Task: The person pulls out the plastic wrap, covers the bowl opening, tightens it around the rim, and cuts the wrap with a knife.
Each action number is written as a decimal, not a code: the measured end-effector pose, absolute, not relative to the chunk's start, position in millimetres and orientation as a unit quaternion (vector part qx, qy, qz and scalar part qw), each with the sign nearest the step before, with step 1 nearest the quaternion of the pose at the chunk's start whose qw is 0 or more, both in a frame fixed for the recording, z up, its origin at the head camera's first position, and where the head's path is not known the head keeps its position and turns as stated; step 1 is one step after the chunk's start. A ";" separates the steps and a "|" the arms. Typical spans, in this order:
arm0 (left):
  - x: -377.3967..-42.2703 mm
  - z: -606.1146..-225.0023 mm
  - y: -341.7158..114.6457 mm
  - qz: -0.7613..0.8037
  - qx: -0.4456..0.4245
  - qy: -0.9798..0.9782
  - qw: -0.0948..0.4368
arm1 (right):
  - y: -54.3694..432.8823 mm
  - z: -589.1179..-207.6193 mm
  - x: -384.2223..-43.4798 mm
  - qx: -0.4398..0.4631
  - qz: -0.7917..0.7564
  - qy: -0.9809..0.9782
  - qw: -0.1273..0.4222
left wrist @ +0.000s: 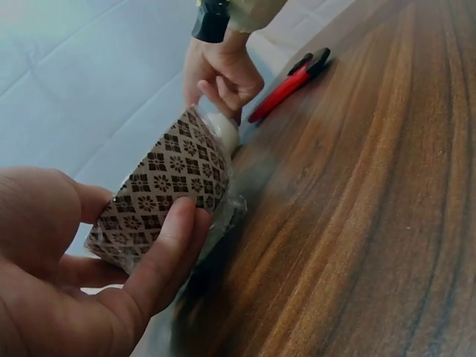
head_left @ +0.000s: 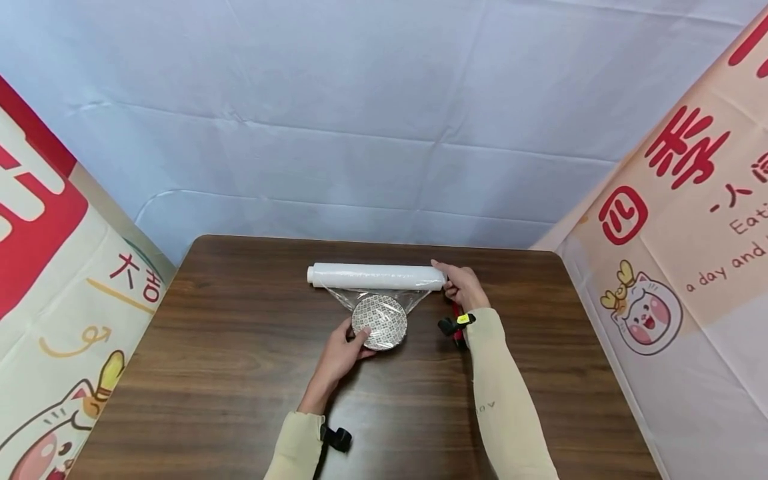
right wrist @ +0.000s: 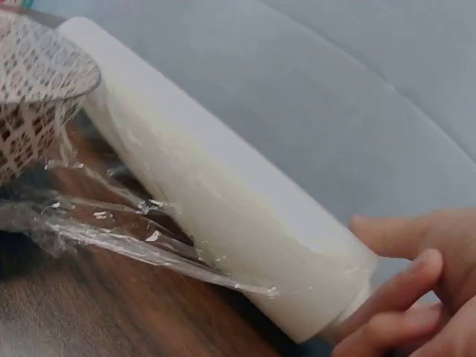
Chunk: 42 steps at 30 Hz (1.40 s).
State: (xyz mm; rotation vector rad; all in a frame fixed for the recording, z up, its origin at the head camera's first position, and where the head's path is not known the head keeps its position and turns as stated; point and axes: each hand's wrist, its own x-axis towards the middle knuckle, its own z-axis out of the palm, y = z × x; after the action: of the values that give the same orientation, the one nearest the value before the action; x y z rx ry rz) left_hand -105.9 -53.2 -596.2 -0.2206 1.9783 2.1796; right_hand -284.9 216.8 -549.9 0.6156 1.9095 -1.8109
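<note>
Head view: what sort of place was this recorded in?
Probably a makeshift booth set up for recording: a wood-grain table faces a creased, pale backdrop, with printed cartoon banners flanking it on both sides.

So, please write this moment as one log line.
left hand: holds patterned bowl; right hand: grips white roll; film: stretched between them
</note>
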 end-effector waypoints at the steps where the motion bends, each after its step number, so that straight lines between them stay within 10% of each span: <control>1: -106.2 -595.6 -54.0 0.735 -0.074 0.668 0.096 | 214.8 -549.5 -285.9 0.224 -0.658 0.686 0.217; 31: -82.7 -583.9 -58.4 0.660 -0.046 0.745 0.080 | 177.3 -576.0 -289.8 0.265 -0.747 0.609 -0.019; 42: -83.6 -585.7 -63.5 0.628 -0.060 0.771 0.089 | 205.3 -559.6 -295.7 0.227 -0.654 0.711 0.120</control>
State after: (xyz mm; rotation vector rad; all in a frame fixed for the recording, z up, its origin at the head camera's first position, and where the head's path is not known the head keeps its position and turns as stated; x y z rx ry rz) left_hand -83.6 -63.5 -585.7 -0.1784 2.2949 1.8676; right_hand -295.7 205.3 -559.6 0.6648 2.0789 -1.9117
